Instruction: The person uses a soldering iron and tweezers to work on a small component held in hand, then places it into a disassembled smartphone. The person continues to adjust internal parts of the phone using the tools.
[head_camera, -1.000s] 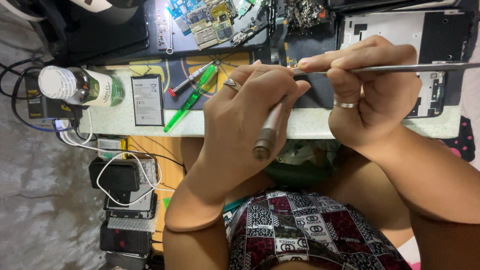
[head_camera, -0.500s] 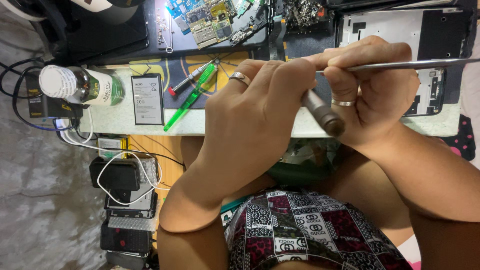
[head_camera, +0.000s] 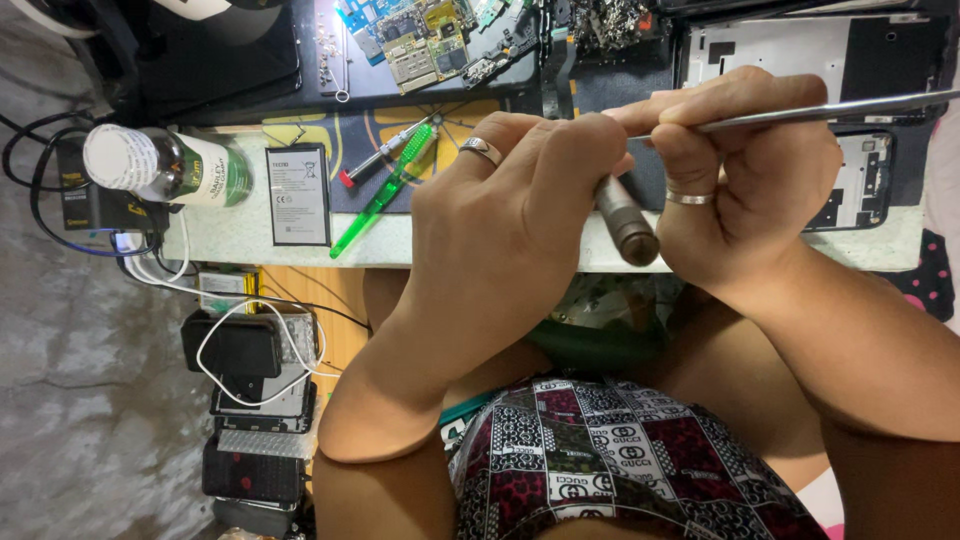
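My left hand is closed around a grey metal screwdriver, whose thick handle end points down toward me over the table's front edge. A ring sits on one of its fingers. My right hand touches the left one and pinches a thin silver metal tool that stretches away to the right. Both hands hover over a dark work mat. Behind them lies an opened phone frame. What lies under the fingers is hidden.
On the table's left are a phone battery, a green tool, a red-tipped screwdriver and a bottle lying on its side. A circuit board lies further back. Chargers and cables are stacked beside the table.
The screwdriver's handle has swung from under my left palm to the right side, ending between my two hands. My left hand has turned with it. The right hand has stayed put.
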